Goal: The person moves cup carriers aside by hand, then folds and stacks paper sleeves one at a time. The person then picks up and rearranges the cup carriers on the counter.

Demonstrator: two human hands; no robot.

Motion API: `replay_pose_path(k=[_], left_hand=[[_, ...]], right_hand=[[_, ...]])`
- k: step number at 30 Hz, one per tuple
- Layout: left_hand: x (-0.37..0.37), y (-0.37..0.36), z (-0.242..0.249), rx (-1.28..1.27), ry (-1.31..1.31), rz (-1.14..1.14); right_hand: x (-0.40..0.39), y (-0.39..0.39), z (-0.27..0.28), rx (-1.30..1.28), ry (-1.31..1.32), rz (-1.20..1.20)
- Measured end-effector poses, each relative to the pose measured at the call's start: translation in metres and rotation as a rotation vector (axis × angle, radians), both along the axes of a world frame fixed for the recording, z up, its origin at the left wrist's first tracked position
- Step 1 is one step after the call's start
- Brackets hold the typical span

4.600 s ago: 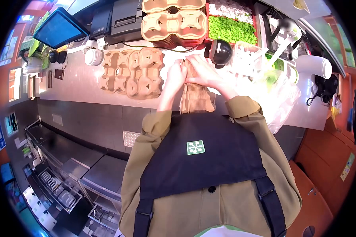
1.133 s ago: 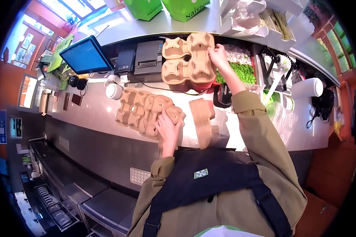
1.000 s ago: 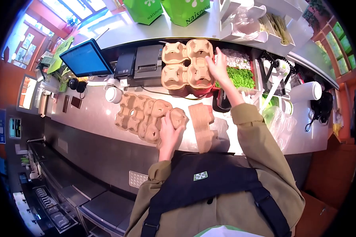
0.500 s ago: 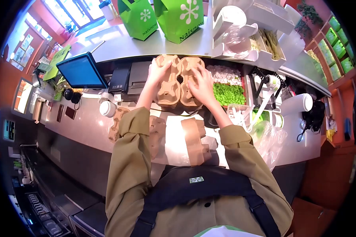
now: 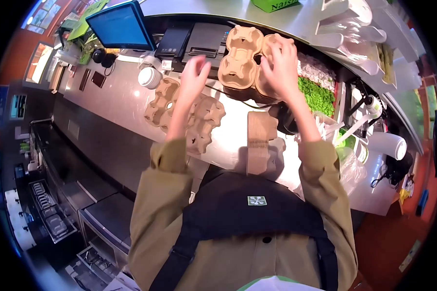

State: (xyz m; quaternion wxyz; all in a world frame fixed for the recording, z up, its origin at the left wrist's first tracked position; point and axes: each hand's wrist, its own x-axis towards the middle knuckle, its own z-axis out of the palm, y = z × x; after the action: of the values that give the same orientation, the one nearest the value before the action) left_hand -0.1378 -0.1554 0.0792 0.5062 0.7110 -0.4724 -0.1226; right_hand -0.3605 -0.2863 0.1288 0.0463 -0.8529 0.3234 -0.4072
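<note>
A stack of brown moulded-pulp cup carriers (image 5: 238, 72) stands at the back of the counter, the top one showing its round cup wells. My right hand (image 5: 280, 68) rests over the stack's right half, fingers spread on the pulp. In the air left of the stack is my left hand (image 5: 195, 75), slightly blurred, with thumb and fingers apart and nothing held. Below that hand, more cup carriers (image 5: 206, 116) lie on the counter, partly hidden by my left forearm. Nearer my apron, another pulp carrier (image 5: 258, 140) shows its flat side.
A blue-screened monitor (image 5: 119, 26) and a black printer (image 5: 204, 43) stand at the back left. A lidded white cup (image 5: 149, 77) is beside the carriers. Green decorations (image 5: 317, 95) and a white bottle (image 5: 387, 145) are on the right. A green bag (image 5: 274, 4) stands on the upper ledge.
My left hand has come off the stack and moved left of it. My right hand stays on the stack. The view has tilted down and shifted left.
</note>
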Motion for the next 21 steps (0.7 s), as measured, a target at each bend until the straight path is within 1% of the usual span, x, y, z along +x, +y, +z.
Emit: replay_pose_path(k=[2,3,4,5,6,9,11,12,13,15,18,19,21], left_hand=[[-0.004,0.068,-0.019,0.098,0.093,0.064],[-0.005,0.098,-0.033,0.152,0.149,0.111],[-0.001,0.122,-0.050,0.216,0.089,0.182],[0.003,0.145,-0.070,0.281,0.029,0.249],[0.005,0.160,-0.084,0.343,-0.031,0.316],[0.010,0.175,-0.097,0.473,-0.343,0.343],[0.014,0.173,-0.093,0.522,-0.373,0.309],[0.014,0.170,-0.092,0.547,-0.382,0.292],[0.015,0.165,-0.091,0.569,-0.321,0.271],[0.016,0.159,-0.090,0.617,-0.397,0.203],[0.019,0.145,-0.088,0.720,-0.458,0.102],[0.021,0.142,-0.086,0.762,-0.470,0.070],[0.021,0.142,-0.083,0.656,-0.491,0.093]], right_hand=[[0.008,0.049,-0.003,0.386,-0.057,0.276],[0.014,0.081,0.000,0.548,0.042,0.412],[0.023,0.106,0.002,0.708,0.139,0.547],[0.038,0.120,-0.017,0.518,0.329,0.684],[0.049,0.135,-0.050,0.314,0.515,0.813],[0.068,0.163,-0.123,-0.295,0.522,0.786],[0.082,0.173,-0.149,-0.440,0.544,0.735],[0.084,0.176,-0.153,-0.512,0.560,0.710],[0.085,0.176,-0.156,-0.533,0.575,0.718],[0.084,0.172,-0.156,-0.576,0.609,0.718],[0.073,0.170,-0.140,-0.498,0.615,0.731],[0.069,0.171,-0.129,-0.513,0.568,0.723],[0.049,0.171,-0.099,-0.401,0.563,0.727]])
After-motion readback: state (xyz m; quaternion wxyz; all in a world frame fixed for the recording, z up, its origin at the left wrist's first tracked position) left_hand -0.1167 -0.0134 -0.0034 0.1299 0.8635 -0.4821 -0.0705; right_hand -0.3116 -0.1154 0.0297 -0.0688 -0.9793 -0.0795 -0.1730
